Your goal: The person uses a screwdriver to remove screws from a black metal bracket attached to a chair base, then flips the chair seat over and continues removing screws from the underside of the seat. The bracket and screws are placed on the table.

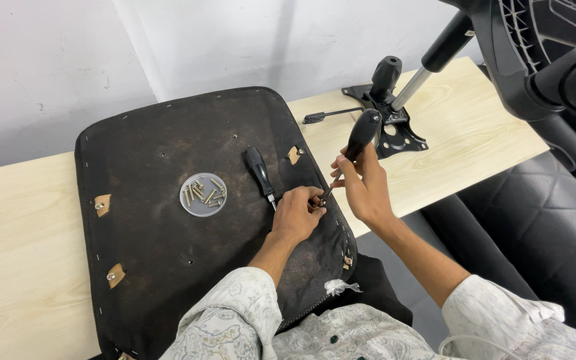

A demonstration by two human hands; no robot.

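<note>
- Pale wooden desk [21, 267] against a white wall carries an upturned chair seat [168, 153], its black fabric underside facing up and reaching from the near edge almost to the far edge.
- Right hand [365, 190] is wrapped around a black-handled screwdriver [361, 137], held steeply with the tip down at the seat's right edge.
- Left hand [296, 217] rests on the fabric, fingertips pinched at the tip, seemingly steadying a screw; the screw itself is too small to make out.
- A second screwdriver [259, 172] lies loose on the seat just beside the left hand.
- A clear round lid of brass-coloured screws [203, 195] sits near the seat's middle.
- Wooden tabs with fasteners show along the seat's left edge [103, 205].
- Chair tilt mechanism plate [388, 123] with its gas lift lies at the desk's far right corner.
- Judged step: working one fastener at the right edge. The next move likely needs the tip seated squarely and downward pressure while turning.
</note>
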